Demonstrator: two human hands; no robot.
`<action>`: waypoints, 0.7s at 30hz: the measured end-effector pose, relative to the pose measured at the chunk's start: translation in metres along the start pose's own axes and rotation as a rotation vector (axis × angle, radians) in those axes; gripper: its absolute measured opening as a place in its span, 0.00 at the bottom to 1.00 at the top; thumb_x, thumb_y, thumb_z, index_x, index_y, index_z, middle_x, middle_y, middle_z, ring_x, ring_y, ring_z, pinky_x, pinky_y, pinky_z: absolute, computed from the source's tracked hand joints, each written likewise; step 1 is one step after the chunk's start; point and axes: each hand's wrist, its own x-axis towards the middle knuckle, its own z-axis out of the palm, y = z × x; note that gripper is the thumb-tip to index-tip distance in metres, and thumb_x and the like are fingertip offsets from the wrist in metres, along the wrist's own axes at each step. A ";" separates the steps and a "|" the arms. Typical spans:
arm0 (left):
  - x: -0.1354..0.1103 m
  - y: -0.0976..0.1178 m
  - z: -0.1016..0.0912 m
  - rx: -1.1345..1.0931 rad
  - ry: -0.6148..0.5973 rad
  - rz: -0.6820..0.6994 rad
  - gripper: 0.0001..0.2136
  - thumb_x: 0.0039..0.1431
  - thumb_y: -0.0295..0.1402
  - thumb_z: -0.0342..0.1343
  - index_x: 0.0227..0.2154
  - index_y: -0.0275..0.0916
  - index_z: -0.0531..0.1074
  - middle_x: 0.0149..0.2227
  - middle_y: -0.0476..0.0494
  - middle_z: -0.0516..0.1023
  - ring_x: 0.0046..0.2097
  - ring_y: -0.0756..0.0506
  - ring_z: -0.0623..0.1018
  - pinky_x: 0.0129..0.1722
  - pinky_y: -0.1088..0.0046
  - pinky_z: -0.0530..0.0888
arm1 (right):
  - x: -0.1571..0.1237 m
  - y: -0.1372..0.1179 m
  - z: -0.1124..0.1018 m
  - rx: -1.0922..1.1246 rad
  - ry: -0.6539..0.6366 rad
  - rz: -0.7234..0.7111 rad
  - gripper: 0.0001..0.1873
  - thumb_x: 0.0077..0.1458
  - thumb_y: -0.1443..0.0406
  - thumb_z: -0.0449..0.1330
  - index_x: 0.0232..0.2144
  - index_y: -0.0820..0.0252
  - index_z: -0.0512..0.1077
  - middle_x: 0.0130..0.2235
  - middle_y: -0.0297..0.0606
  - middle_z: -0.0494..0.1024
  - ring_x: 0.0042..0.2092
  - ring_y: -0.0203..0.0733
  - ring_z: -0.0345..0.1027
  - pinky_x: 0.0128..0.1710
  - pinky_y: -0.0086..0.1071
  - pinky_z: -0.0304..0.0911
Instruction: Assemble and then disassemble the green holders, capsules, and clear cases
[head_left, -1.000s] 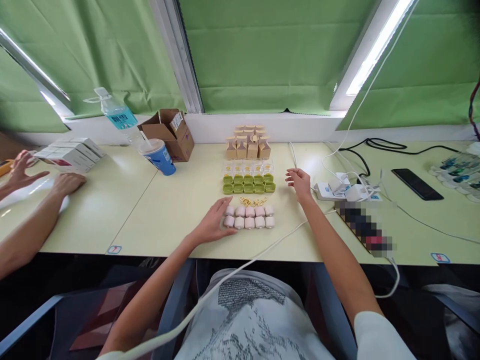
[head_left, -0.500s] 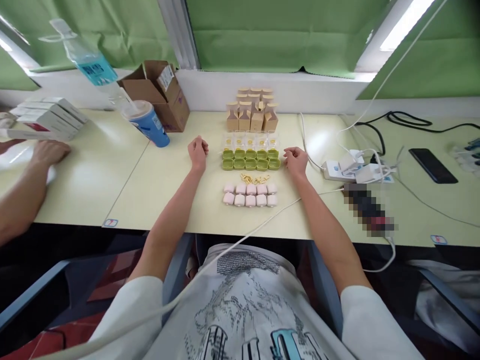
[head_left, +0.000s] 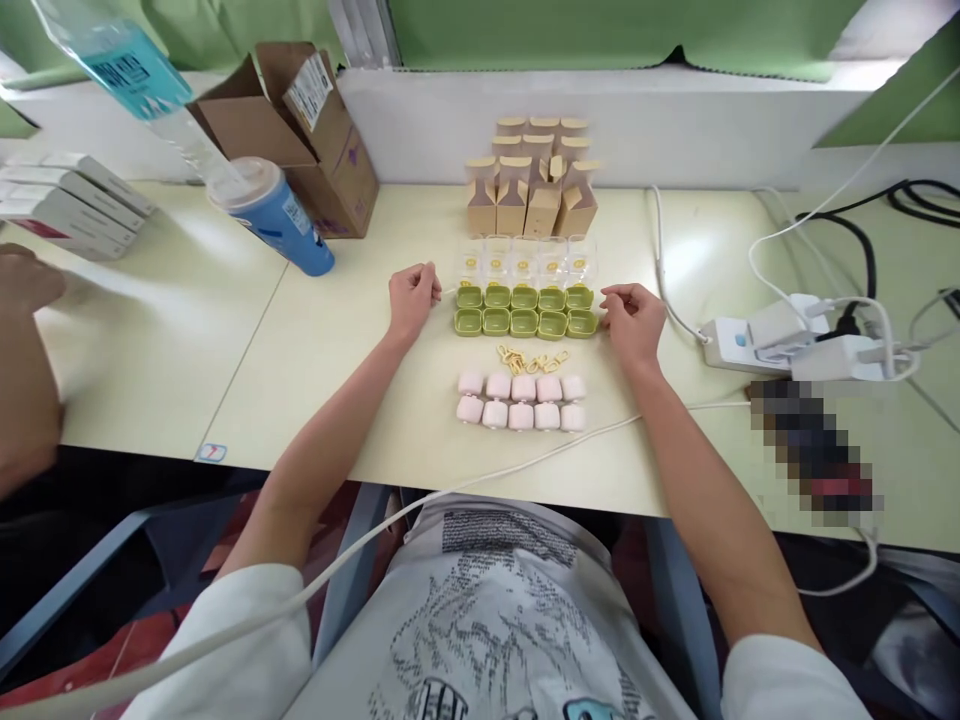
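Observation:
My left hand (head_left: pixel 415 300) rests on the table in a loose fist, just left of two rows of small green cups (head_left: pixel 524 322). No object shows in its curled fingers. On the other side of the rows lies my right hand (head_left: pixel 634 318), fingers curled in and seemingly holding nothing, the fingertips close to the end cup. Behind the cups stand clear plastic pieces with yellow marks (head_left: pixel 523 262). Nearer to me are a few yellow clasps (head_left: pixel 533 360) and two rows of pale pink rounded blocks (head_left: pixel 521 416).
Open-topped kraft boxes (head_left: pixel 512 208) stand at the back. To the left are a blue cup (head_left: pixel 289 225), a bottle (head_left: pixel 135 75), a brown carton (head_left: pixel 341 185) and another person's arm (head_left: pixel 26 380). A power strip (head_left: pixel 731 345) sits right; a white cable (head_left: pixel 480 478) crosses the front.
The view has tilted down and moved closer, so the table things appear larger. Both my hands stay curled beside the green cups; nothing has been picked up.

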 end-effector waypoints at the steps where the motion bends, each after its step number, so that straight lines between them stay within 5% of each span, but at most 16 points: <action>1: 0.000 0.001 0.000 -0.002 -0.003 -0.006 0.24 0.77 0.29 0.57 0.19 0.38 0.71 0.18 0.51 0.70 0.22 0.54 0.69 0.26 0.79 0.66 | -0.001 -0.001 0.000 -0.015 0.019 -0.008 0.10 0.60 0.66 0.60 0.40 0.57 0.81 0.33 0.32 0.81 0.27 0.37 0.71 0.29 0.32 0.69; 9: -0.009 0.011 -0.001 -0.015 -0.003 0.016 0.25 0.76 0.32 0.61 0.18 0.37 0.72 0.18 0.50 0.72 0.21 0.54 0.70 0.25 0.80 0.68 | -0.015 -0.020 0.004 -0.212 0.064 -0.320 0.11 0.63 0.67 0.56 0.40 0.54 0.79 0.40 0.37 0.84 0.34 0.40 0.73 0.38 0.35 0.72; 18: -0.014 0.010 0.001 0.059 -0.051 0.072 0.23 0.75 0.32 0.60 0.19 0.38 0.73 0.19 0.49 0.73 0.21 0.52 0.71 0.25 0.77 0.68 | -0.018 -0.033 0.000 -0.362 0.119 -0.459 0.12 0.64 0.69 0.55 0.40 0.55 0.80 0.42 0.40 0.84 0.31 0.41 0.71 0.41 0.38 0.71; 21: -0.015 0.010 0.000 0.085 -0.056 0.110 0.20 0.75 0.33 0.59 0.23 0.39 0.74 0.23 0.49 0.76 0.21 0.52 0.71 0.25 0.75 0.67 | -0.020 -0.043 -0.007 -0.389 0.033 -0.588 0.13 0.67 0.68 0.56 0.41 0.55 0.82 0.42 0.40 0.84 0.29 0.40 0.69 0.38 0.37 0.69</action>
